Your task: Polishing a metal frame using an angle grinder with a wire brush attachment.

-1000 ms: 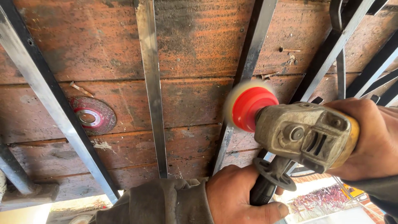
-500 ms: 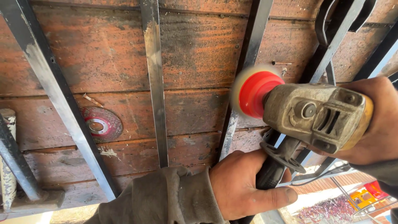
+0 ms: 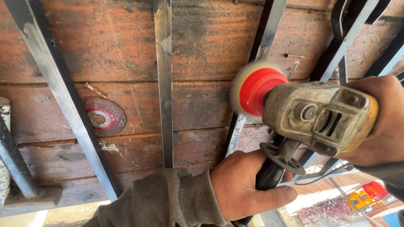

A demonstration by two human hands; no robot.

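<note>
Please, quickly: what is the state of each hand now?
Left hand: closed around the black side handle of the angle grinder.
Right hand: closed on the grinder's body.

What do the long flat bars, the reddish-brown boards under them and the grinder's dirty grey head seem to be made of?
Long flat bars: probably steel, dark coating, ground patches shining bare. Reddish-brown boards: apparently wood, weathered, grain lines and sooty stains. Grinder's dirty grey head: likely cast metal, dull, grimy, with moulded vents.
</note>
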